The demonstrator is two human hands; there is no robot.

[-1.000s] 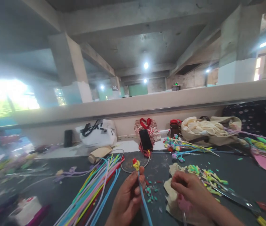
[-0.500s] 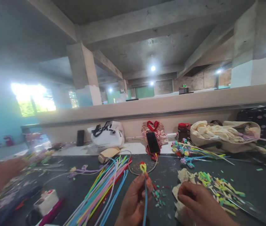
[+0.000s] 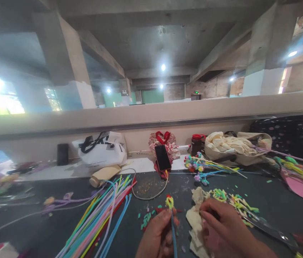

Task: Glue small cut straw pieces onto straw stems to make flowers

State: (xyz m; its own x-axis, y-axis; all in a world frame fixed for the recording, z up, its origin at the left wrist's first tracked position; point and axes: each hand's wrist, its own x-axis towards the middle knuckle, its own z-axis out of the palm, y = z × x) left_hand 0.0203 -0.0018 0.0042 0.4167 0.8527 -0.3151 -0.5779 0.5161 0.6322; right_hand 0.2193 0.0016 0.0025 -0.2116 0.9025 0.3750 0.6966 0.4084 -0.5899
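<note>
Near the bottom centre, my left hand (image 3: 155, 234) pinches a blue stem (image 3: 173, 233) just under a small yellow looped head (image 3: 169, 202) with a red tip. To its right, my right hand (image 3: 225, 222) has thumb and fingertips pressed together; whatever may be between them is too small to make out. It hovers at the edge of a crumpled cream cloth or paper (image 3: 196, 222). A fan of coloured fuzzy stems (image 3: 97, 218) lies left of my left hand. Small green cut pieces (image 3: 146, 219) lie beyond it.
Yellow and green scraps (image 3: 237, 204) and scissors (image 3: 275, 233) lie at the right. Finished-looking flowers (image 3: 201, 166), a phone (image 3: 162, 157) with a cable, a white bag (image 3: 103, 148), a dark bottle (image 3: 196, 145) and a cream bag (image 3: 234, 147) stand along the back.
The view has turned to the right, so the background has slid left. The blurred arm at the far left is out of view. Both hands keep their pinched poses.
</note>
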